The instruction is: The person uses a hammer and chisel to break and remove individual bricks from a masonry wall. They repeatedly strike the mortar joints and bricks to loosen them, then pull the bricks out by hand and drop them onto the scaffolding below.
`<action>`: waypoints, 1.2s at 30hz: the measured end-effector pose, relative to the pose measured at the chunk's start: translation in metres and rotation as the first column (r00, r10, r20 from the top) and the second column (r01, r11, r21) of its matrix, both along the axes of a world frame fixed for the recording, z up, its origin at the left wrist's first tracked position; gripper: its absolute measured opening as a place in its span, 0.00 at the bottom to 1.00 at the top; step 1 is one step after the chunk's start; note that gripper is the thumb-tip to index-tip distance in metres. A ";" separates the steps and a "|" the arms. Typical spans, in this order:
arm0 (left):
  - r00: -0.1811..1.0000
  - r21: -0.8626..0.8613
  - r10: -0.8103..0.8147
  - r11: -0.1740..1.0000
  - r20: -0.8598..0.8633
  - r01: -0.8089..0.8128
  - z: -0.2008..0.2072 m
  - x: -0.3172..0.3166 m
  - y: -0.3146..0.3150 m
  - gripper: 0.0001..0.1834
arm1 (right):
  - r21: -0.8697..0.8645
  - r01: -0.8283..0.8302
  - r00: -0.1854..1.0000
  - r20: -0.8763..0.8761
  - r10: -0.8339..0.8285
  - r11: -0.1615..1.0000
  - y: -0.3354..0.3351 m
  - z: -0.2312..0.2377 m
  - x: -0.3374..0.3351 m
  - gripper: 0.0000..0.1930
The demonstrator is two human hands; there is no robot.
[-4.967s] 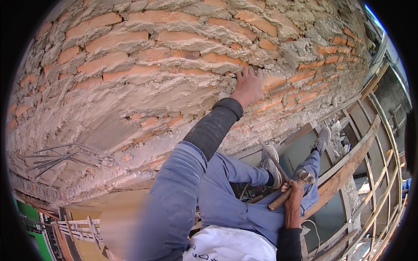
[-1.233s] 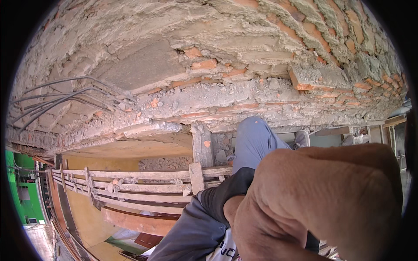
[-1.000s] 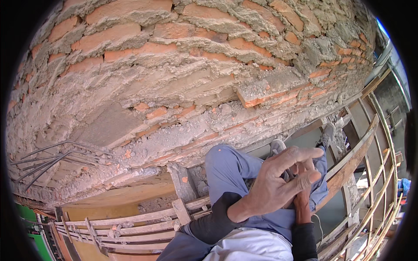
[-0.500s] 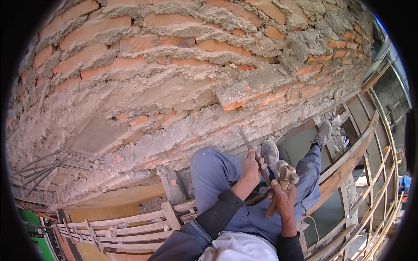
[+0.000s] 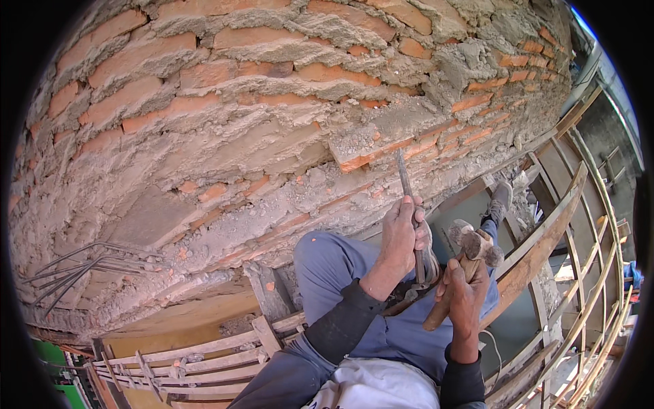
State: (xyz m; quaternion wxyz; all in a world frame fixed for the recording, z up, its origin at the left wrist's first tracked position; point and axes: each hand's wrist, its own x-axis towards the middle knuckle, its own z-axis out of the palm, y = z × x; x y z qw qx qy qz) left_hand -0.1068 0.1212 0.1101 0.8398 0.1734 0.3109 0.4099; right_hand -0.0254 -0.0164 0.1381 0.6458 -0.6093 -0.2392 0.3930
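Note:
In my left hand (image 5: 398, 240) is a long metal chisel (image 5: 405, 176), the fingers wrapped round its middle. The chisel's tip points up and away, just below a protruding brick (image 5: 371, 158) topped with mortar; whether it touches cannot be made out. My right hand (image 5: 464, 294) grips the short wooden handle of a hammer (image 5: 475, 247) close under its dusty metal head. The hammer stands to the right of the chisel's lower end, apart from it. Behind both tools rises the rough brick wall (image 5: 225, 116), smeared with grey mortar.
Bent steel rods (image 5: 82, 269) stick out of the wall at the left. Wooden slats (image 5: 197, 371) run below them. To the right are a thick wooden plank (image 5: 541, 242) and a curved lattice of poles (image 5: 599, 273). My bent knee (image 5: 327, 262) lies near the mortar ledge.
My left hand has lifted the chisel and turned it more upright, its tip now nearer the protruding brick. The hammer has shifted up and to the right, with its head tilted differently.

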 end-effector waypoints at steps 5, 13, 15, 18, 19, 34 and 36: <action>0.999 -0.026 0.053 0.998 0.008 -0.052 0.009 0.023 0.029 0.12 | 0.125 0.039 0.999 0.024 -0.043 0.991 -0.016 0.030 0.005 0.11; 0.979 -0.162 0.174 0.974 0.105 -0.156 0.030 0.058 0.042 0.09 | 0.383 0.154 0.964 0.143 -0.223 0.911 -0.034 0.056 0.003 0.11; 0.964 -0.188 0.218 0.964 0.152 -0.188 0.038 0.069 0.045 0.10 | 0.621 0.219 0.937 0.080 -0.339 0.753 -0.036 0.057 -0.001 0.09; 0.950 -0.251 0.218 0.955 0.222 -0.160 0.042 0.082 0.049 0.10 | 0.552 0.185 0.945 0.127 -0.302 0.813 -0.026 0.037 -0.002 0.08; 0.941 -0.278 0.227 0.948 0.250 -0.155 0.039 0.087 0.053 0.10 | 0.459 0.154 0.949 0.176 -0.260 0.875 -0.021 0.031 0.000 0.07; 0.941 -0.296 0.197 0.949 0.277 -0.111 0.029 0.083 0.064 0.08 | 0.214 0.142 0.980 0.109 -0.168 0.967 -0.020 0.031 0.007 0.08; 0.938 -0.317 0.232 0.937 0.256 -0.146 0.035 0.085 0.062 0.10 | 0.479 0.171 0.971 0.067 -0.230 0.861 -0.020 0.034 0.005 0.09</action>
